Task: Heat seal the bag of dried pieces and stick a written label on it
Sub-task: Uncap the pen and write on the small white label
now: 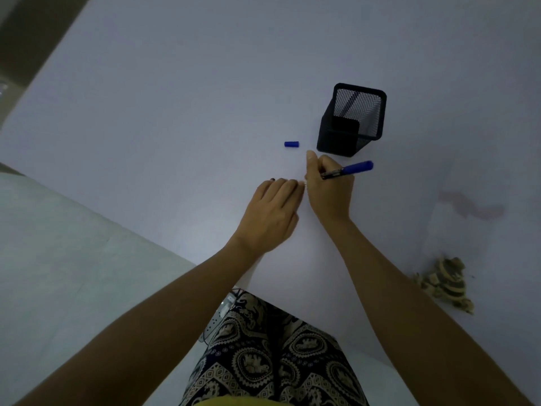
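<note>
My right hand grips a blue marker with its tip pointed down at the white table; the tip is hidden behind my fingers. My left hand lies flat beside it, fingers straight and pressing on the table where a small white label edge barely shows between the two hands. The marker's blue cap lies loose on the table just beyond my hands. A clear bag with a faint pink mark lies at the right, with brown dried pieces at its near end.
A black mesh pen holder stands right behind my right hand. The table's near edge runs diagonally in front of my patterned trousers. Pale floor lies to the left.
</note>
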